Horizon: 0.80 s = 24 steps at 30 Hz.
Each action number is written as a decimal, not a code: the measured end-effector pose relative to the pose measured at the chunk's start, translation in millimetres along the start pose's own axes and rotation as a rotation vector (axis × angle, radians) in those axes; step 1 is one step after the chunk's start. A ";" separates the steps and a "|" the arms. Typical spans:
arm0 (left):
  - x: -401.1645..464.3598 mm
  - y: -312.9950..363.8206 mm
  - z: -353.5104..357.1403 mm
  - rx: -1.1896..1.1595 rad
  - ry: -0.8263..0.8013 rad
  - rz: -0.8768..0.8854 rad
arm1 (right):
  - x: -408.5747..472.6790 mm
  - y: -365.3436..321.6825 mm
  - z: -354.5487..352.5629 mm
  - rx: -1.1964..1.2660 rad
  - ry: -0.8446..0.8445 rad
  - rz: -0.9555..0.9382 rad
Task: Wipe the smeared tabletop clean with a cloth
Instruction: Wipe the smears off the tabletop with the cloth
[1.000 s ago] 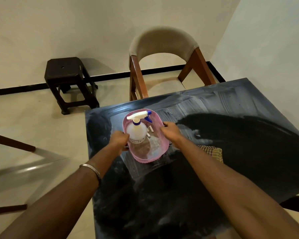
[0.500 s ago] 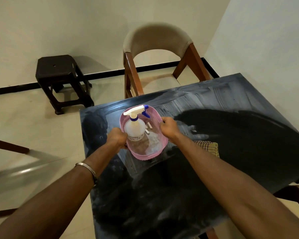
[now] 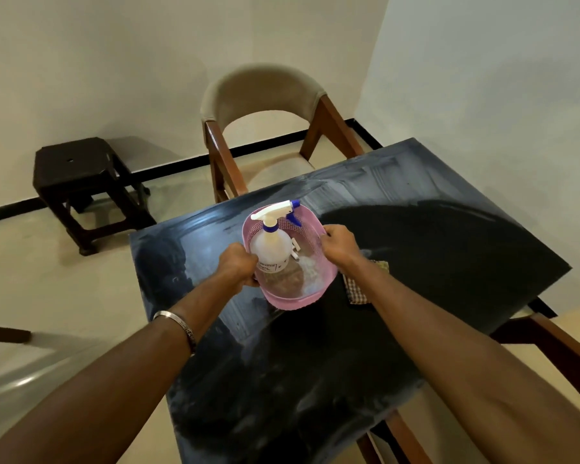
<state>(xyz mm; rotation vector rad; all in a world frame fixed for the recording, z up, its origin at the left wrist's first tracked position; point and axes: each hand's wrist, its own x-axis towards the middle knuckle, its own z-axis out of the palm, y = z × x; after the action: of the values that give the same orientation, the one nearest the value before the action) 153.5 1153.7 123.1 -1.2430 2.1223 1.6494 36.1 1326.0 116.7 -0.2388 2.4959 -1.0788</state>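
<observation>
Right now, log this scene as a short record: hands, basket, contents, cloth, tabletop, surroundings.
left hand: left hand grips the left rim of the pink basket
right hand: right hand grips the basket's right rim
basket contents: white spray bottle with blue nozzle, lying tilted; small white pieces beside it
cloth: checked cloth on the table, partly under the right forearm, untouched
tabletop: dark tabletop, whitish smears along far edge and left side
surroundings: beige-backed chair behind the table; dark stool at left

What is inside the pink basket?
The pink basket, gripped by the left hand and right hand, holds a spray bottle and small white pieces. The bottle hides the floor behind it.
</observation>
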 end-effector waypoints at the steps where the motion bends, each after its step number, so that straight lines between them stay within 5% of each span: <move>1: -2.9 3.9 6.0 0.007 -0.015 0.006 | -3.0 5.1 -7.0 -0.005 0.015 0.012; 24: -54.6 84.6 249.8 0.166 -0.203 0.134 | -27.9 186.9 -210.0 0.077 0.174 0.286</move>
<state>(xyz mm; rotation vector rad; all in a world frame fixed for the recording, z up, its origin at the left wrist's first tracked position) 45.4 1400.4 124.0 -0.8643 2.2031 1.5381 -28.7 1601.0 118.6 0.2374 2.5320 -1.1110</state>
